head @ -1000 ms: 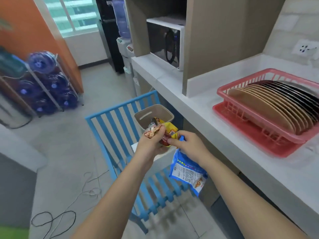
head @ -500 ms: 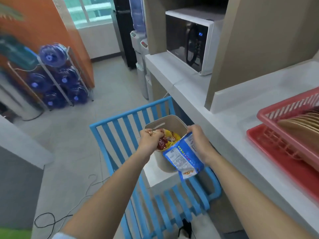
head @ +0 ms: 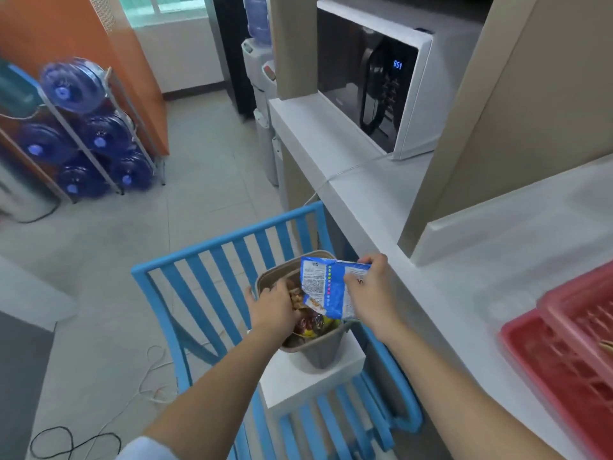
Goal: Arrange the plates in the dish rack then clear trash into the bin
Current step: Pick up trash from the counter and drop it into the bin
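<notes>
A beige bin is seen standing on a white block that is set on the seat of a blue slatted chair, just beside the white tabletop. The left hand is reached down into the mouth of the bin, its fingers curled over crumpled snack wrappers of red and yellow; whether the wrappers are gripped or merely pressed down cannot be told, since the fingertips are hidden. A blue and white snack packet is held above the bin's right rim by the right hand, with the packet's upper edge pinched between thumb and curled fingers and its lower end hung over the trash inside. At the right edge of the view a corner of the red dish rack is seen on its red drip tray on the tabletop, well apart from the bin; the plates are almost wholly cut off by the frame. A white microwave is set farther back on the tabletop. Blue water bottles are stacked in a metal stand at the left, and cables are laid on the tiled floor.
</notes>
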### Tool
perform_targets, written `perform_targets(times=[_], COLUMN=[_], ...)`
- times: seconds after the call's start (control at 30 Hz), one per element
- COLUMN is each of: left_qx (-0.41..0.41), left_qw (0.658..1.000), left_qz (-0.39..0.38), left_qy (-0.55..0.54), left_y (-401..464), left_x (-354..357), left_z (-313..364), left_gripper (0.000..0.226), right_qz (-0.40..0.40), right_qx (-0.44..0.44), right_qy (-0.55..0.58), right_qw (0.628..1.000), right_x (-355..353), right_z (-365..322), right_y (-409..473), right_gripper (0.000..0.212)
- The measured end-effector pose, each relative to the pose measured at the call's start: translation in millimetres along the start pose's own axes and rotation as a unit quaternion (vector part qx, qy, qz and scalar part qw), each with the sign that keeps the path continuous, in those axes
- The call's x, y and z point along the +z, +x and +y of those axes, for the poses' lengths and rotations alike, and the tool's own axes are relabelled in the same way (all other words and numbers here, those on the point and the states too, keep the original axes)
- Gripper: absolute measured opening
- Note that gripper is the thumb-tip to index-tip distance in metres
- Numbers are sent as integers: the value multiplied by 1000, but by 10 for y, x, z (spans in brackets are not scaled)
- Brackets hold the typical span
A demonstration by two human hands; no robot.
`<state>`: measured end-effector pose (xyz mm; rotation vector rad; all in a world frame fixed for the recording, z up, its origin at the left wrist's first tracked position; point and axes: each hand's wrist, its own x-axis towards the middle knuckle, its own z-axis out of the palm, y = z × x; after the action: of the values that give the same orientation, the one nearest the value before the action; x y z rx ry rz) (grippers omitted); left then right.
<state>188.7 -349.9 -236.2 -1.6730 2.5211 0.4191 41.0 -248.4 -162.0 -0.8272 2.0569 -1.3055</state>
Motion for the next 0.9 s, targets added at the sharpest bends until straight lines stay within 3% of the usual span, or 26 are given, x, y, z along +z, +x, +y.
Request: perform_targets(times=[0.13, 0.33, 0.43, 0.5, 0.63, 0.73, 0.83, 0.9], left_qx=[30, 41, 40, 35, 11, 31, 50, 16], left_qw=[994, 986, 991, 995, 981, 970, 960, 950], left_qz=[-10, -51, -72, -76, -105, -56, 44, 93], left_qy=[105, 155, 104, 49, -165, -236, -272, -299], left_y=[105, 234, 281, 290, 242, 196, 181, 187], left_x=[83, 183, 188, 188, 89, 20, 71, 132], left_z=[-8, -92, -177, -238, -297, -364, -455, -493], left_gripper=[48, 63, 61, 58, 43, 49, 51, 53], right_qz=[15, -68, -147, -230, -398, -385, -286, -291], right_qx=[-39, -89, -122, -107, 79, 130, 20, -61], right_qy=[-80, -254, -384, -391, -304, -278, -387, -420], right_qw=[996, 961, 903, 885, 862, 870, 876, 858], right_x=[149, 347, 521, 642, 823, 935, 1057, 1129], right_z=[90, 320, 456, 496, 524, 537, 605, 644], right_y=[130, 200, 317, 371, 445, 530, 569, 531], right_gripper=[16, 19, 30, 33, 38, 31, 35, 40])
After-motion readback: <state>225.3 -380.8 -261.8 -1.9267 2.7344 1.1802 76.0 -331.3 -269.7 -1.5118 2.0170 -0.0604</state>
